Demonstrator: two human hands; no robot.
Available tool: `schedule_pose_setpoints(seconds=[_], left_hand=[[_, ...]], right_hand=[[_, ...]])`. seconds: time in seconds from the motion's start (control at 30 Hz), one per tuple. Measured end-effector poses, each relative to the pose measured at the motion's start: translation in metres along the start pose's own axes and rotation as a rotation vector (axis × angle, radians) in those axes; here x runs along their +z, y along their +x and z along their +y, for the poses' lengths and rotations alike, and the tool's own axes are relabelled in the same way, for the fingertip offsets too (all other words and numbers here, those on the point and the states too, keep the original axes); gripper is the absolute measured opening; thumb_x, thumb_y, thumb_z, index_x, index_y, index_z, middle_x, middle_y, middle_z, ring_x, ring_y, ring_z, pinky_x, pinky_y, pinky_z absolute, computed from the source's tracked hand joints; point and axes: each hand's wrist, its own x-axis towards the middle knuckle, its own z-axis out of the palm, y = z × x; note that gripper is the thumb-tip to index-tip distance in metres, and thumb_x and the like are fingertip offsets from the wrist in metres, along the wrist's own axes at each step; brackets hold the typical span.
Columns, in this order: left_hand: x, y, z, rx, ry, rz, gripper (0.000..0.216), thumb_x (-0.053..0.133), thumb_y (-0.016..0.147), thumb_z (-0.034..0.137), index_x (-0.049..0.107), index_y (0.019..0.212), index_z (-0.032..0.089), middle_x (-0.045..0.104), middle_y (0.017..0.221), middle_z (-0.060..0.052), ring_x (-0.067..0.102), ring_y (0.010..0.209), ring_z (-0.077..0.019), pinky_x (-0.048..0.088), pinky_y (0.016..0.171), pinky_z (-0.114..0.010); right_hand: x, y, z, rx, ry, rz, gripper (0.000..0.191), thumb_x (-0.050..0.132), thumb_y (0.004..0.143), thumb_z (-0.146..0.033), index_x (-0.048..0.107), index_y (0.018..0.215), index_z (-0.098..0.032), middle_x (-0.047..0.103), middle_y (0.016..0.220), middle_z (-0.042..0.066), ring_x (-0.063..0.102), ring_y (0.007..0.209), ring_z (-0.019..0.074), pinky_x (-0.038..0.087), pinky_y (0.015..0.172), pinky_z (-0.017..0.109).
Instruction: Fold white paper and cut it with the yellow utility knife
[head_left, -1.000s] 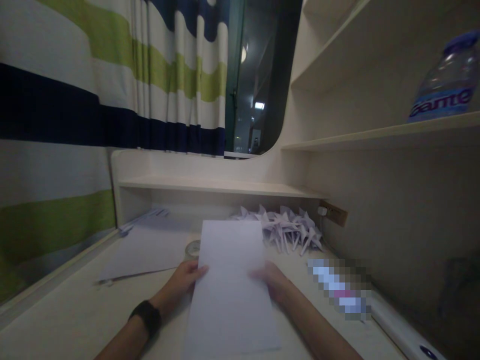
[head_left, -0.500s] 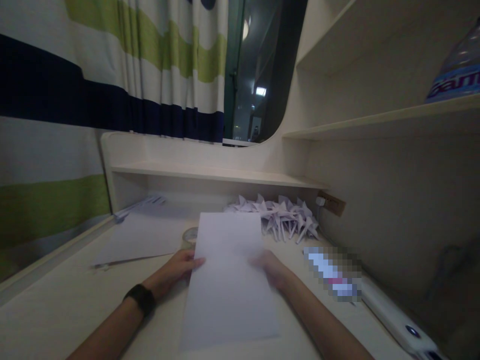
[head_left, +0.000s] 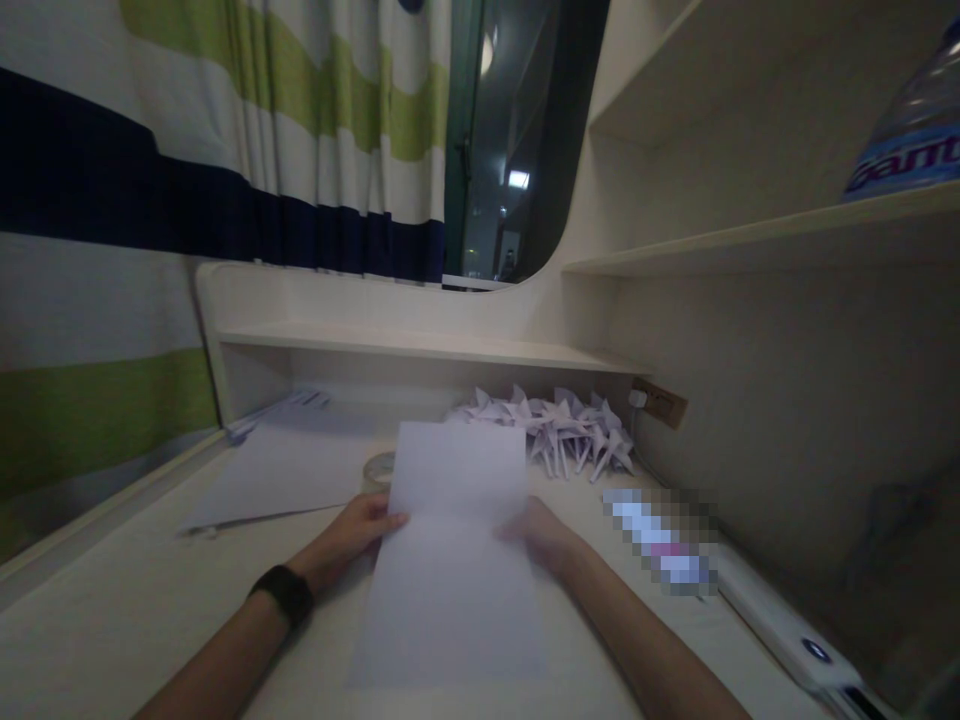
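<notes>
A white sheet of paper (head_left: 450,570) lies on the pale desk (head_left: 135,640) in front of me, its far half lifted and bending toward me. My left hand (head_left: 352,535), with a black band on the wrist, pinches the sheet's left edge at mid-length. At the opposite edge my right hand (head_left: 544,535) grips the sheet at the same height. Both hands are closed on the paper. A crease line runs across the sheet between them.
A pile of several folded paper shapes (head_left: 559,425) lies behind the sheet. A stack of blank sheets (head_left: 289,470) and a tape roll (head_left: 379,468) sit at left. A white power strip (head_left: 787,630) lies at right. A water bottle (head_left: 911,130) stands on the shelf.
The far half of the sheet has risen off the desk and bends at the line between my hands. The view has tilted down slightly.
</notes>
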Motion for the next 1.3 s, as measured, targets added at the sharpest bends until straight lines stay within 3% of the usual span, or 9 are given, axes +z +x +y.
schedule_pose_setpoints(seconds=[0.17,0.37,0.5,0.63,0.83,0.97,1.07,1.13,1.3], left_hand=[[0.001,0.001,0.001,0.014,0.018,0.068,0.043,0.076,0.070,0.042,0.071,0.097,0.008,0.073,0.092,-0.017,0.068,0.075,-0.0269,0.051,0.071,-0.036],[-0.001,-0.002,0.008,0.008,0.049,0.001,0.046,0.080,0.064,0.033,0.070,0.103,0.011,0.072,0.097,-0.015,0.068,0.083,-0.0295,0.051,0.076,-0.040],[0.002,-0.004,0.011,0.027,-0.023,0.023,0.048,0.082,0.061,0.033,0.070,0.100,0.009,0.072,0.094,-0.017,0.068,0.080,-0.0303,0.051,0.076,-0.042],[0.005,-0.002,0.009,0.044,-0.083,0.117,0.046,0.080,0.062,0.037,0.070,0.097,0.009,0.072,0.091,-0.016,0.068,0.078,-0.0282,0.051,0.076,-0.039],[0.006,0.004,0.011,0.149,-0.182,0.356,0.063,0.077,0.068,0.039,0.053,0.123,0.019,0.071,0.093,-0.008,0.067,0.077,-0.0225,0.051,0.074,-0.036],[0.005,0.003,0.018,0.127,-0.209,0.375,0.047,0.069,0.073,0.048,0.061,0.106,0.016,0.068,0.098,-0.010,0.065,0.086,-0.0248,0.052,0.074,-0.036],[0.004,0.001,0.020,0.079,-0.257,0.277,0.042,0.066,0.076,0.050,0.063,0.101,0.016,0.067,0.104,-0.011,0.064,0.092,-0.0270,0.053,0.077,-0.039],[0.004,0.001,0.018,0.066,-0.279,0.239,0.044,0.065,0.078,0.050,0.062,0.104,0.016,0.067,0.104,-0.012,0.065,0.089,-0.0268,0.054,0.077,-0.041],[0.004,0.004,0.010,0.082,-0.090,0.438,0.048,0.074,0.071,0.048,0.066,0.098,0.009,0.070,0.093,-0.013,0.066,0.078,-0.0238,0.053,0.068,-0.033]], right_hand=[[0.001,0.001,0.000,-0.012,0.017,0.035,0.042,0.079,0.046,-0.012,0.071,0.087,-0.011,0.073,0.084,0.011,0.068,0.077,0.0259,0.051,0.079,0.040],[0.001,-0.002,-0.001,0.001,-0.001,0.056,0.040,0.078,0.045,-0.011,0.071,0.085,-0.011,0.073,0.082,0.010,0.068,0.074,0.0253,0.051,0.074,0.037],[0.003,-0.001,-0.001,-0.022,0.027,0.044,0.042,0.078,0.046,-0.011,0.071,0.088,-0.012,0.073,0.084,0.009,0.068,0.078,0.0249,0.050,0.078,0.037],[0.004,0.001,0.000,-0.016,0.062,0.095,0.043,0.079,0.044,-0.010,0.070,0.086,-0.012,0.073,0.083,0.008,0.067,0.077,0.0237,0.050,0.078,0.036],[0.009,0.006,0.003,-0.057,0.126,0.186,0.039,0.075,0.046,-0.009,0.070,0.085,-0.011,0.073,0.082,0.009,0.067,0.070,0.0231,0.051,0.074,0.037],[0.016,0.012,0.003,-0.165,0.173,0.351,0.044,0.073,0.051,-0.012,0.072,0.095,-0.014,0.073,0.090,0.009,0.068,0.077,0.0249,0.050,0.079,0.040],[0.020,0.011,0.001,-0.262,0.051,0.451,0.037,0.074,0.055,-0.017,0.075,0.092,-0.017,0.073,0.093,0.009,0.067,0.083,0.0262,0.049,0.082,0.041],[0.024,0.008,0.000,-0.345,-0.082,0.430,0.032,0.074,0.057,-0.019,0.076,0.089,-0.019,0.072,0.102,0.010,0.066,0.093,0.0276,0.048,0.087,0.042],[0.036,-0.002,-0.003,-0.451,-0.407,0.312,0.030,0.072,0.061,-0.017,0.077,0.090,-0.024,0.063,0.122,0.009,0.058,0.111,0.0283,0.042,0.098,0.042]])
